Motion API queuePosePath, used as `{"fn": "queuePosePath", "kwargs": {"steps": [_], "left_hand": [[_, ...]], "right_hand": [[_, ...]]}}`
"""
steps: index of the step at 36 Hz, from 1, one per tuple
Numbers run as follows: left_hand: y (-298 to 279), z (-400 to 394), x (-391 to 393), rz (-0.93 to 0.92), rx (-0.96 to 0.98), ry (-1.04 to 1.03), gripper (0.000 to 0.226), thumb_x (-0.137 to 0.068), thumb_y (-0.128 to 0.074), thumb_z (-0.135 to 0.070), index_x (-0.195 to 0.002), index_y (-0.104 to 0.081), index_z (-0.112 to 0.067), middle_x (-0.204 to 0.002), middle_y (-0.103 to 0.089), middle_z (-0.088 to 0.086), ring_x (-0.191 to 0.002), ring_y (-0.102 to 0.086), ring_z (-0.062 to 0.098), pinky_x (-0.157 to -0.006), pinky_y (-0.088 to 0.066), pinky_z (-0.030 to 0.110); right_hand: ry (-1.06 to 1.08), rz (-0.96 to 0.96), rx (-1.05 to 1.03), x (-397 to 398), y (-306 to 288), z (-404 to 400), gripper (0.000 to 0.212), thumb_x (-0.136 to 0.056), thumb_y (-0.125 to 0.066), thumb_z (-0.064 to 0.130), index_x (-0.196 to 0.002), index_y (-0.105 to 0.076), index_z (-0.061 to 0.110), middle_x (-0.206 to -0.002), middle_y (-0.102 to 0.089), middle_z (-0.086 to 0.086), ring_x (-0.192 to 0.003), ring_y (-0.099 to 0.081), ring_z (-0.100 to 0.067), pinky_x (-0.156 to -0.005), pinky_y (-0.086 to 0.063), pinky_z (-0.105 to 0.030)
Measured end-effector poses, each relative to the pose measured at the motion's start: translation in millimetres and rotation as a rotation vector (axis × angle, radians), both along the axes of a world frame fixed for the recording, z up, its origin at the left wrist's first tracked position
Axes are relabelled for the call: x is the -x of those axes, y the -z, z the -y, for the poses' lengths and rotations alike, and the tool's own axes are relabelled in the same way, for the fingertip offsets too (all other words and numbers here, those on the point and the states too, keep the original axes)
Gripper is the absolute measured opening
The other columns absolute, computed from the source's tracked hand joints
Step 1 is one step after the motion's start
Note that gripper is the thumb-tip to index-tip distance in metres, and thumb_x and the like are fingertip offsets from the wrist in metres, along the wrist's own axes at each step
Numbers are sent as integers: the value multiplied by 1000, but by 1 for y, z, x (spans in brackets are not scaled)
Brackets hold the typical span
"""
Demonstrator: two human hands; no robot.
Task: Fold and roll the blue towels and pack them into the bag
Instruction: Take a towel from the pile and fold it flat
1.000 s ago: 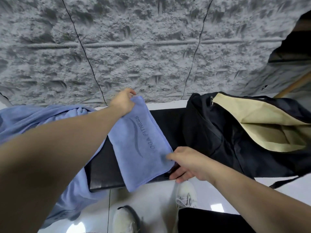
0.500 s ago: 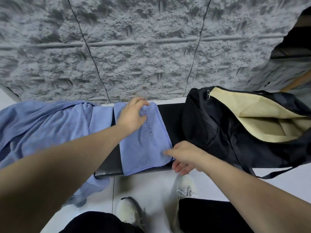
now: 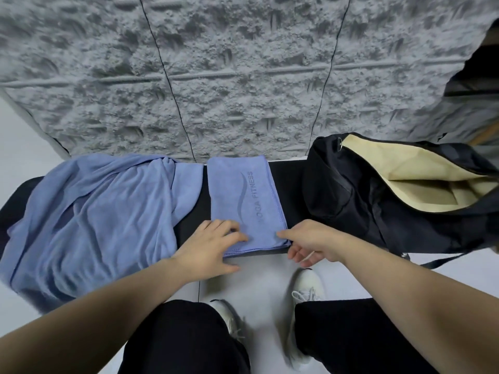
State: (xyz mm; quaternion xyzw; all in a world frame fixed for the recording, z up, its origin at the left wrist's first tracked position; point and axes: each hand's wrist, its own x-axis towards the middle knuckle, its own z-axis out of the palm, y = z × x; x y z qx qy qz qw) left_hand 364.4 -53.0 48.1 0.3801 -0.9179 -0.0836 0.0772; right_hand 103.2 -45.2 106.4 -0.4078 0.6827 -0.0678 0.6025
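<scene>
towel lies folded flat on the black bench, between a loose blue towel pile and the open bag. left hand presses its near edge, fingers bent a little. right hand pinches the near corner. it looks soft, light and floppy, so rolling from this near edge seems best.
</scene>
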Motion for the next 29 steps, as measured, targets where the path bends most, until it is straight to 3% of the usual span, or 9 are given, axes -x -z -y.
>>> {"fn": "queuePosePath", "kwargs": {"steps": [4,7,10,14,19,23,26,29], "left_hand": [[4,-3,-8,-43,145,-12,46,-71,-78,-31,-113,-59,-29,-105,-54,-8,-95,-46,10,-81,-31,23],[3,-6,-9,-64,212,-16,26,-80,-61,-29,-105,-63,-28,-97,-56,-11,-85,-51,11,-71,-33,22],[0,-9,-7,-45,246,-19,27,-79,-50,-25,-101,-64,-25,-92,-57,-9,-79,-56,14,-65,-41,26],[-2,-9,-4,29,280,-4,30,-75,-47,-16,-99,-65,-21,-88,-57,-6,-73,-55,17,-62,-40,28],[-2,-7,3,27,276,-2,15,-83,-47,-18,-87,-62,-17,-79,-53,-2,-64,-52,20,-61,-40,30],[-3,-7,0,-5,288,29,18,-87,-47,-22,-82,-64,-17,-75,-55,-4,-67,-54,19,-72,-46,31],[-2,-11,-6,-37,265,23,21,-90,-47,-26,-84,-66,-20,-79,-59,-7,-77,-54,15,-84,-39,29],[-2,-15,-9,-69,172,-29,27,-94,-44,-32,-92,-69,-23,-85,-61,-12,-82,-55,12,-85,-31,24]], "right_hand": [[-87,-154,74,2,3,-1,35,-95,-58,42,-87,-60,8,-71,-60,-9,-50,-42,-17,-45,-39,-22],[-245,-401,259,5,7,-1,40,-91,-58,51,-76,-51,15,-67,-54,0,-55,-46,-19,-52,-37,-26],[-400,-623,618,4,6,-3,36,-87,-58,56,-80,-44,23,-74,-56,9,-73,-53,-16,-60,-37,-31],[-806,-621,1031,-5,14,-3,38,-82,-64,54,-102,-51,25,-97,-52,8,-92,-47,-18,-74,-36,-31],[-1063,-624,1047,-23,34,-3,58,-74,-72,51,-122,-52,23,-113,-53,2,-102,-48,-21,-87,-40,-36],[-1009,-586,1054,-25,34,1,32,-81,-64,18,-111,-55,13,-106,-54,-7,-97,-50,-28,-84,-44,-39],[-991,-558,1001,-21,32,2,19,-87,-59,16,-105,-59,10,-105,-56,-7,-96,-51,-27,-84,-44,-40],[-932,-529,994,-16,28,-2,25,-91,-48,14,-109,-65,13,-107,-59,-2,-101,-52,-22,-88,-43,-33]]}}
